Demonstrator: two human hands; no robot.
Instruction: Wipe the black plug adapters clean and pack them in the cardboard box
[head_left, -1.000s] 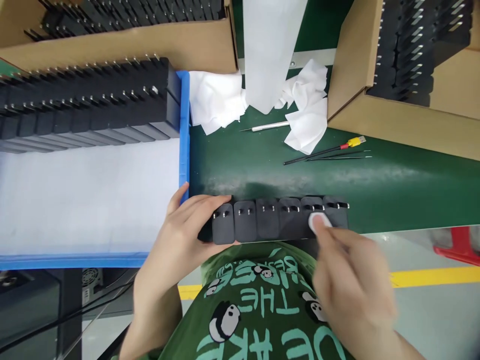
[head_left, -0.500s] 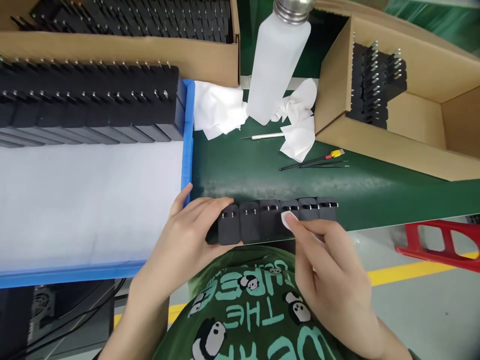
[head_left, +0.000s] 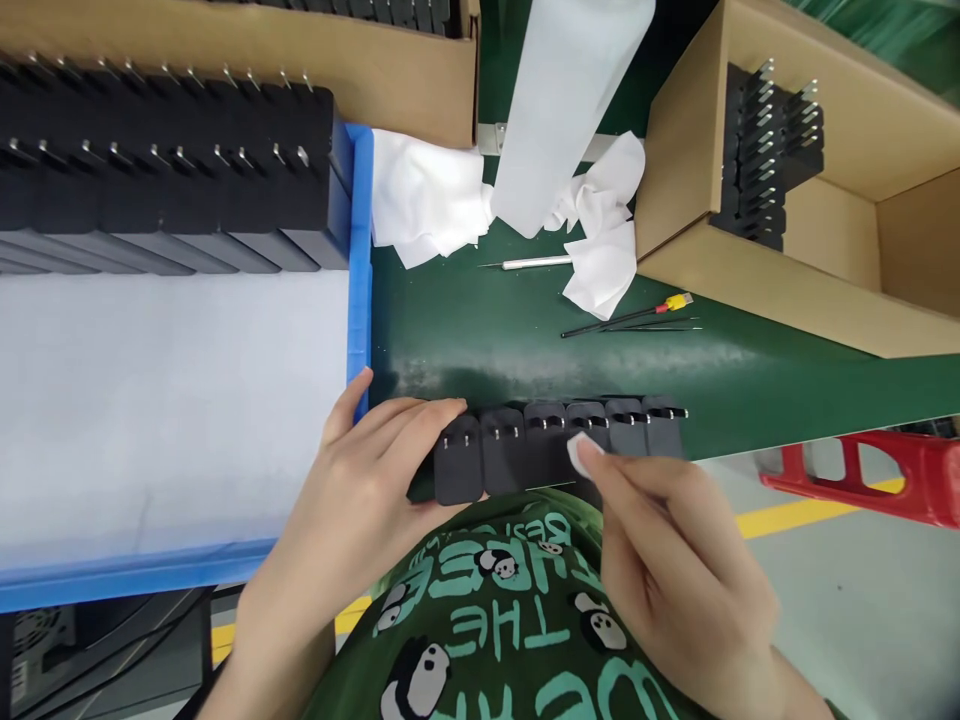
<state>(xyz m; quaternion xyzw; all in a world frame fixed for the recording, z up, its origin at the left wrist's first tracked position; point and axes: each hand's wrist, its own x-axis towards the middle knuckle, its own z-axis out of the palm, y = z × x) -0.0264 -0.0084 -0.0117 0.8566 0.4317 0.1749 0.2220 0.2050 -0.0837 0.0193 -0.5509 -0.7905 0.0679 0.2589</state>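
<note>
Plugs (head_left: 545, 450) below middle could tip if right hand (head_left: 682, 550), pinching cloth (head_left: 581, 456), pushes hard; left hand (head_left: 375, 480) holds their end.

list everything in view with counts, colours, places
row plugs: six, black, table edge
tray: one, blue rim, left
tray plugs: many, black, in tray
boxes: two, brown, upper left and right
boxed plugs: many, black, both boxes
bottle: one, white, top centre
cloths: two bunches, white, flanking bottle
pointed tool: one, white, below bottle
rod: one, black, yellow-tipped, by right box
thin tools: some, dark, beside rod
table: one, green, centre
frame: one, red, lower right
floor line: one, yellow, floor
casing with black cables: one, grey, lower left
pad: one, white, in right hand
shirt: one, green, bottom centre
left hand: one, bare, at row's left end
right hand: one, bare, near row
</note>
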